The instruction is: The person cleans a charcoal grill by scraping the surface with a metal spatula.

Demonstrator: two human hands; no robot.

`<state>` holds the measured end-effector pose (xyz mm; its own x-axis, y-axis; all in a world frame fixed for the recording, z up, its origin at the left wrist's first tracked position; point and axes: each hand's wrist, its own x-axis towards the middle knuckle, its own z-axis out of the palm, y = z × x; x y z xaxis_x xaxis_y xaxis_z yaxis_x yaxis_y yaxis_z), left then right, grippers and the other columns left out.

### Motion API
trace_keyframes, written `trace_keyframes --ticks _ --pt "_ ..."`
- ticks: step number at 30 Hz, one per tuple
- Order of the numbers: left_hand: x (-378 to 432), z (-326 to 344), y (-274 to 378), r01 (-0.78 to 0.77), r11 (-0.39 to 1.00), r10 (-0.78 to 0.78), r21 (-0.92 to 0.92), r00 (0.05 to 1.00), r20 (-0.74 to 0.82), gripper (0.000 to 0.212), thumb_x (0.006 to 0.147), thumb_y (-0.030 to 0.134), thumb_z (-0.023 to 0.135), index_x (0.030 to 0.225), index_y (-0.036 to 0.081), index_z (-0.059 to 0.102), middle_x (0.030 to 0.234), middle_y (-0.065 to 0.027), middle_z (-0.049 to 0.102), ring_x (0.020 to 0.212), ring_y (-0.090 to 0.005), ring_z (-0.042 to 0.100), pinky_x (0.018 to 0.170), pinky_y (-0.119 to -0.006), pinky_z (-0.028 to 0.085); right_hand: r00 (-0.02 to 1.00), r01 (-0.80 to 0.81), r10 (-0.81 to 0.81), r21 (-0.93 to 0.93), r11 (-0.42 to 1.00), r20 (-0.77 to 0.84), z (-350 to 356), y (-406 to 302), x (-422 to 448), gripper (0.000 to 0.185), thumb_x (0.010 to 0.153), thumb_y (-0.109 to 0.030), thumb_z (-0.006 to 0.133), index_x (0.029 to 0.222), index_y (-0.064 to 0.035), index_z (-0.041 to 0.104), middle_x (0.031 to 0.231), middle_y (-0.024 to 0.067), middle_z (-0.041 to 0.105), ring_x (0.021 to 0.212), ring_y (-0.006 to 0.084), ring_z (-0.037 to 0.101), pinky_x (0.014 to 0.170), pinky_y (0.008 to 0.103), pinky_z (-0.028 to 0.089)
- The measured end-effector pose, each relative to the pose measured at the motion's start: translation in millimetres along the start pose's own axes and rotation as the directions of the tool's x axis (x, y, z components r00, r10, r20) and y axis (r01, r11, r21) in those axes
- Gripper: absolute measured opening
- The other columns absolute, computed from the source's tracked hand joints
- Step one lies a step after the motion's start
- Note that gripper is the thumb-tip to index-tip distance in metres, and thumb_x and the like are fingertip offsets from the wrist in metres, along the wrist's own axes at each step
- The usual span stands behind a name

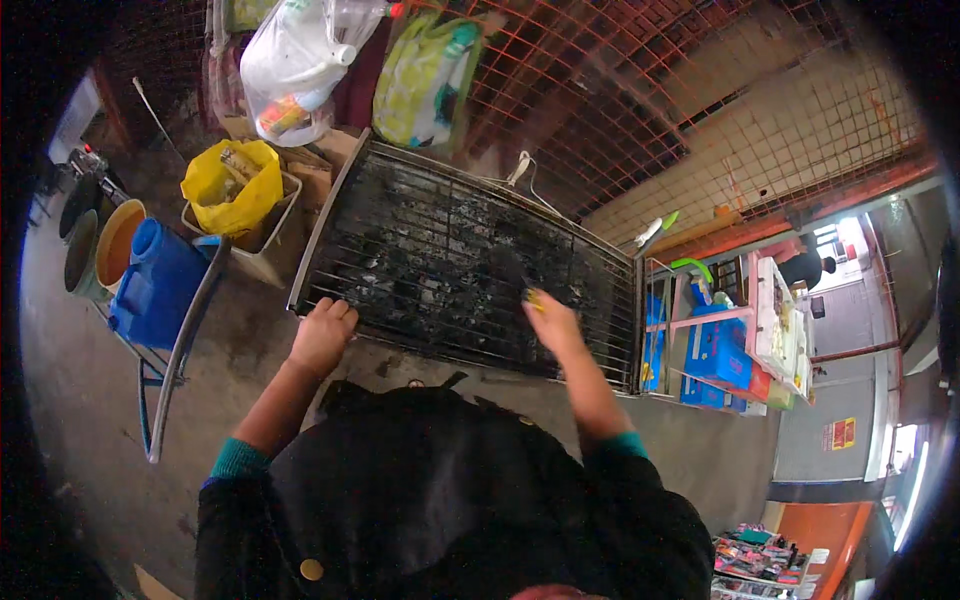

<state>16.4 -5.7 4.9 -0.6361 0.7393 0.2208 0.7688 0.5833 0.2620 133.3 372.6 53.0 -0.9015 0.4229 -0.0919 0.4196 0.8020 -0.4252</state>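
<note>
A wide charcoal grill point(330, 217) with a metal frame lies before me, its bed dark with charcoal and pale ash under thin grate bars point(420, 229). My left hand point(325, 334) is curled over the near left edge of the grate, fingers closed on it. Over the right half of the grill, my right hand point(553, 319) grips a hand tool point(534, 300) with some yellow on its handle. Its dark far end is blurred against the charcoal, so its kind and whether it touches the bars cannot be made out.
Left of the grill stand a bin lined with a yellow bag point(232, 187), a blue jerrycan point(154, 292) and buckets point(120, 240). Filled plastic bags point(300, 67) hang beyond it before orange wire mesh point(600, 82). Blue boxes point(716, 349) and a white tray point(776, 315) are at right.
</note>
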Motion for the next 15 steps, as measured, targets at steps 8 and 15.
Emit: trace_keyframes --ticks 8,15 --pt "4 -8 5 0.011 0.999 -0.011 -0.04 1.0 0.015 0.016 0.064 0.003 0.058 0.079 0.008 0.055 0.084 -0.0071 0.052 0.085 -0.0265 0.052 0.07 -0.036 0.048 0.998 0.031 -0.032 0.021 0.999 0.056 17 -35 6 0.04 0.085 -0.032 0.058 0.117 -0.0094 0.056 0.097 0.0212 0.062 0.09 0.037 0.06 0.077 0.0392 0.049" --pt "-1 -2 1 0.024 1.0 -0.024 -0.006 0.999 0.044 0.019 0.064 0.011 0.064 0.08 0.009 0.055 0.085 -0.0063 0.053 0.086 -0.026 0.052 0.069 -0.037 0.049 0.995 -0.089 0.091 -0.06 0.994 0.048 -19 29 -10 0.039 0.085 -0.032 0.058 0.117 -0.0086 0.056 0.096 0.017 0.065 0.09 0.0315 0.063 0.077 0.0364 0.048"
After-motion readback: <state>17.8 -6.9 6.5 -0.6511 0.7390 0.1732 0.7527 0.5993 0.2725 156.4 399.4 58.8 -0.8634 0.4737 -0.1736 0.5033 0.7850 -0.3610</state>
